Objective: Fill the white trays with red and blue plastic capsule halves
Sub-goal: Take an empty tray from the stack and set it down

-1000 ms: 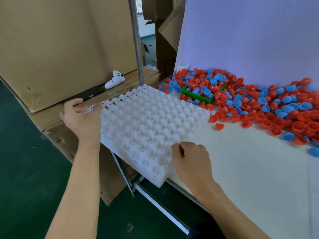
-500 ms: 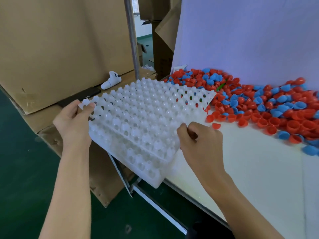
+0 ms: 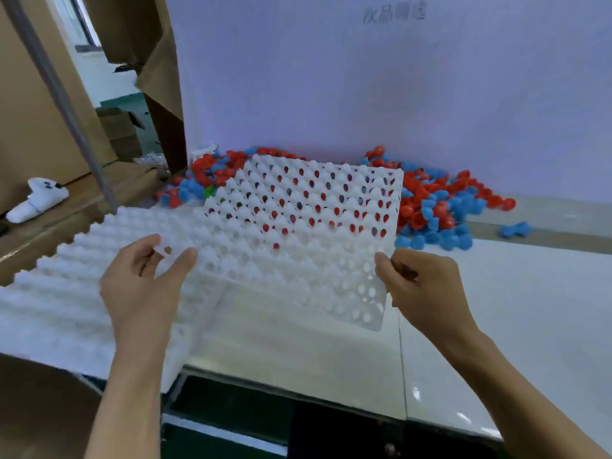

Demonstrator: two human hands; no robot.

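Both hands, left hand (image 3: 145, 286) and right hand (image 3: 420, 286), grip pinching opposite edges of one white tray (image 3: 308, 226), hold it level above the surface (image 3: 496, 309), likely to set it by the capsule halves (image 3: 437, 207).

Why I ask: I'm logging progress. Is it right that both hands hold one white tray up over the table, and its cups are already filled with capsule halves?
Not quite. The head view shows the left hand and right hand holding the white tray up, but its cups are empty; the capsule halves show through its holes from the table behind.
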